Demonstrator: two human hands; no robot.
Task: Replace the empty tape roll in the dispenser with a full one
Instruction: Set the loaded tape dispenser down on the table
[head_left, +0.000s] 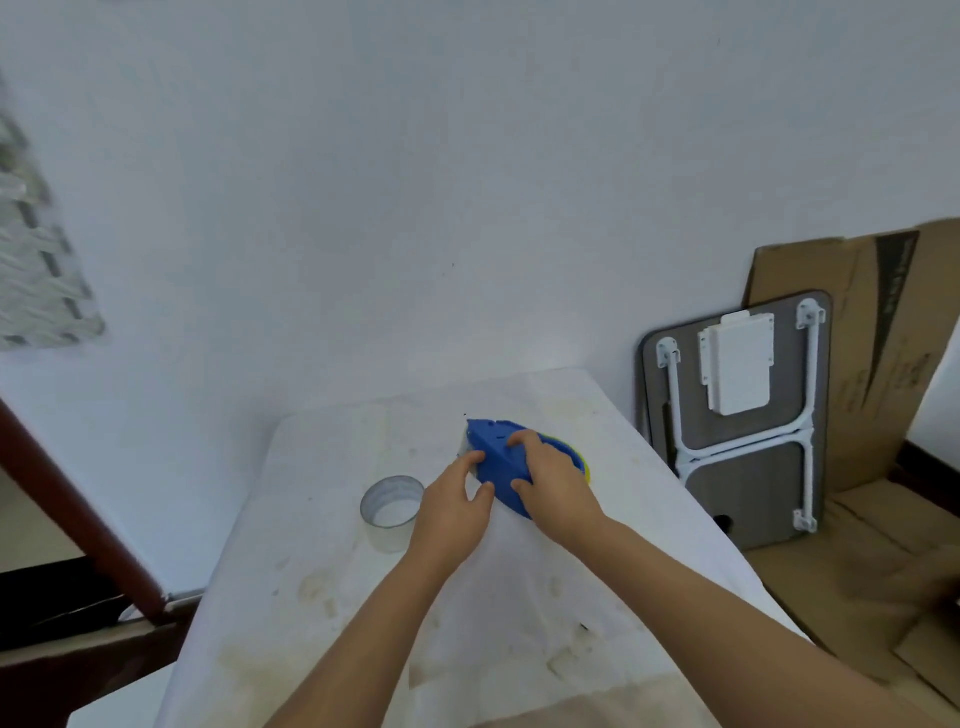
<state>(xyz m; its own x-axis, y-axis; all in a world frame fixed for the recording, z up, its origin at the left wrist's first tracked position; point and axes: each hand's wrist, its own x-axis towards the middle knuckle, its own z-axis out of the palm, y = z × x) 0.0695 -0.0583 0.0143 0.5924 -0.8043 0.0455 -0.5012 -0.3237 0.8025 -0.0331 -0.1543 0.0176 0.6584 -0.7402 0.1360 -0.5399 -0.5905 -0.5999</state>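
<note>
A blue tape dispenser (497, 451) with a yellow edge lies on the white table (363, 597), towards its far side. My right hand (550, 480) lies over the top of the dispenser, fingers curled around its body. My left hand (457, 506) pinches its near left end between thumb and fingers. A roll of clear tape (392, 514) stands on the table just left of my left hand, apart from it. Whatever sits inside the dispenser is hidden by my hands.
A folded grey table (737, 415) with white legs leans on the wall at the right, with flattened cardboard (883, 364) behind and under it. A brown wooden frame (78, 519) runs along the left of the table.
</note>
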